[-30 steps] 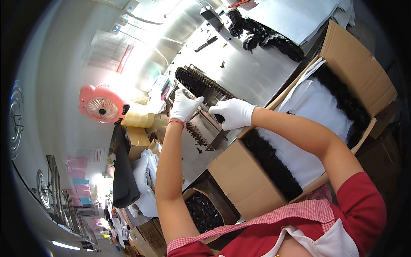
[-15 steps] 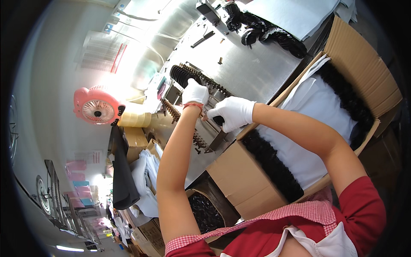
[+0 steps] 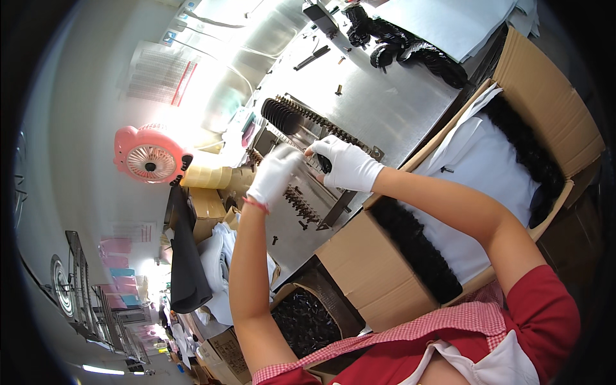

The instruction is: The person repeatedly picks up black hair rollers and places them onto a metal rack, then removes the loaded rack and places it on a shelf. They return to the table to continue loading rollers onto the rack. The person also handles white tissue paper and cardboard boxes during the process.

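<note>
I see a toothed metal comb rack standing on the steel tabletop, and both gloved hands meet right at its near end. The right hand has its fingers curled together, pinching something dark at the rack's teeth (too small for me to name). The left hand sits just beside it, touching at the fingertips, fingers bent down toward the rack; whether it grips anything I cannot tell.

Just below the left hand a second row of dark teeth lies flat on the tabletop, with a few loose screws near it. Beyond the hands, the bare steel runs wide to the far edge, where dark hair bundles lie beside white sheets.

Under the right forearm an open cardboard box butts against the table's edge, lined with white paper and holding long dark hair along two sides. Below the left elbow a smaller carton of dark hair stands at the table's corner.

Left of the left hand, well apart, a pink fan hangs near rolls of tape; a dark cloth hangs below them. The open room for moving lies across the steel beyond the rack.
</note>
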Available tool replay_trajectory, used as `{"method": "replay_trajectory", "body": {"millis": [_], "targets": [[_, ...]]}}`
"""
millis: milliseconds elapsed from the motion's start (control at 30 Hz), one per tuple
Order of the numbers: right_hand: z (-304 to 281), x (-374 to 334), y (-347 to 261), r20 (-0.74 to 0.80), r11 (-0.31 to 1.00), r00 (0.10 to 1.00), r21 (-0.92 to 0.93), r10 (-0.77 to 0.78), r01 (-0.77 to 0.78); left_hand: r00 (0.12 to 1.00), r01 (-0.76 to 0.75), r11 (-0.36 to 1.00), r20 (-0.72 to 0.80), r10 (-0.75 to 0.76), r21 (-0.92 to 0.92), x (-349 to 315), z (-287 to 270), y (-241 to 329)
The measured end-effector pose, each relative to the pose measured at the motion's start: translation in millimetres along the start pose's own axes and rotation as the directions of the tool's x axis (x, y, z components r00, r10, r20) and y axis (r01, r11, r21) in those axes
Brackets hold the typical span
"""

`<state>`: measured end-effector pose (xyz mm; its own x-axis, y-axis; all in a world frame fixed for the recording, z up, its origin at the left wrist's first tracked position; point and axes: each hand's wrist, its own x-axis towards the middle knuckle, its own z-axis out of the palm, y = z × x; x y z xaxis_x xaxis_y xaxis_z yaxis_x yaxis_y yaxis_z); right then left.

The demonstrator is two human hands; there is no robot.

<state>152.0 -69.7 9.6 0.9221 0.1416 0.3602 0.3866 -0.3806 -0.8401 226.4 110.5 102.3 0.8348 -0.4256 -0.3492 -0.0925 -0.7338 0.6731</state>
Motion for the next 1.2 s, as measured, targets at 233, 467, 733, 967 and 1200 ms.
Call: {"method": "replay_trajectory", "body": {"millis": [233, 467, 733, 967, 1200], "targets": [[0.9, 12.4, 0.9, 0.222, 0.980, 0.963, -0.159, 0.151, -0.117, 0.927, -0.001, 0.936, -0.352, 0.133, 0.352, 112.5, -25.0, -42.0], [-15.8, 11.4, -0.9, 0.453, 0.985, 0.881, -0.163, 0.134, -0.066, 0.861, 0.085, 0.912, -0.490, 0.135, 0.402, 136.6, 14.1, -11.0], [3.9, 5.7, 3.5, -0.060, 0.986, 0.985, 0.046, 0.163, -0.160, 0.889, 0.190, 0.780, -0.442, 0.122, 0.596, 71.2, 3.0, 3.7], [12.5, 2.8, 10.1, -0.158, 0.996, 0.986, 0.061, -0.058, 0.069, 0.990, -0.143, 0.988, -0.004, 0.143, -0.052, 6.3, 35.3, 10.8], [-3.6, 2.1, 2.5, 0.175, 0.997, 0.983, -0.057, 0.058, -0.049, 0.734, 0.263, 0.699, -0.608, 0.302, 0.665, 111.5, -43.1, -24.3]]}}
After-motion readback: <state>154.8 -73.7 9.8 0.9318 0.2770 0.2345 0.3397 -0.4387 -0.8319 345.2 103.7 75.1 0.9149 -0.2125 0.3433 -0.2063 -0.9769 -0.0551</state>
